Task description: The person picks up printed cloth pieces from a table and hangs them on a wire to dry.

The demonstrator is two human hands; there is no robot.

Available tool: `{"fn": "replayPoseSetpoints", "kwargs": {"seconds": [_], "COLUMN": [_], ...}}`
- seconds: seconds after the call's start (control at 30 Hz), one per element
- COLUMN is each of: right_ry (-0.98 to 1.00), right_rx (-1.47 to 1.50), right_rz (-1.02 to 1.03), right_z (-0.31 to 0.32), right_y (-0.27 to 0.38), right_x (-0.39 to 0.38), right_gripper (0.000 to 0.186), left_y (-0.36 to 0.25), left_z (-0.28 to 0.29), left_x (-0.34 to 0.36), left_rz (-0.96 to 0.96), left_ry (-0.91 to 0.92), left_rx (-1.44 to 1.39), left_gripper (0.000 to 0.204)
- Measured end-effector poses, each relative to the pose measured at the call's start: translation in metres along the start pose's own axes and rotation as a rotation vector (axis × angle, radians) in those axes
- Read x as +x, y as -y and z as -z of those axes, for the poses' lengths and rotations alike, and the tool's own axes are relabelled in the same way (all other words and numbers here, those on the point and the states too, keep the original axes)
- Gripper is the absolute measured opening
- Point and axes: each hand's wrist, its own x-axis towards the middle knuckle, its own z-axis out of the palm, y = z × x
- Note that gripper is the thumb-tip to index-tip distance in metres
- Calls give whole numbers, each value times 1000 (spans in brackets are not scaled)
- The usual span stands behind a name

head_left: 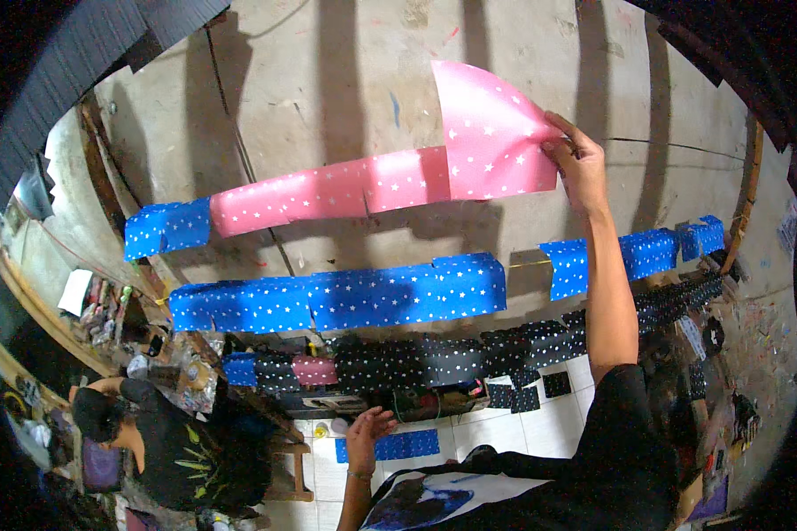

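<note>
High up against the wall, my right hand pinches the right edge of a pink sheet with white stars. The sheet bulges and creases at the grip, its upper left corner pointing up. To its left, more pink star-patterned sheets hang overlapped in a row that ends in a blue sheet. My left hand is low, near the tiled floor, fingers loosely apart and nothing visible in it. Below it to the right lie blue star-patterned pieces.
Blue star-patterned sheets hang in a lower row, with another blue group beyond my right forearm. Black patterned sheets line the row beneath. A person in a black shirt is at lower left, beside a wooden stool.
</note>
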Motion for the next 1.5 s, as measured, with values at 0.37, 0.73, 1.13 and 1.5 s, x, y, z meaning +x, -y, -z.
{"fn": "replayPoseSetpoints", "kwargs": {"seconds": [0.37, 0.73, 1.13, 1.5], "right_ry": [91, 68, 66, 1832], "right_rx": [49, 7, 120, -167], "right_rz": [-106, -179, -553, -400], "right_z": [16, 29, -111, -276], "right_y": [-92, -91, -168, -216], "right_x": [24, 29, -237, -754], "right_gripper": [60, 52, 21, 33], "left_y": [21, 25, 130, 311], "left_z": [-15, -31, 135, 295], "left_x": [-9, -8, -93, -462], "left_rz": [-3, -19, -30, 405], "left_ry": [-99, -91, -473, -1402], "left_rx": [-34, 51, 498, -301], "left_gripper": [34, 31, 29, 28]}}
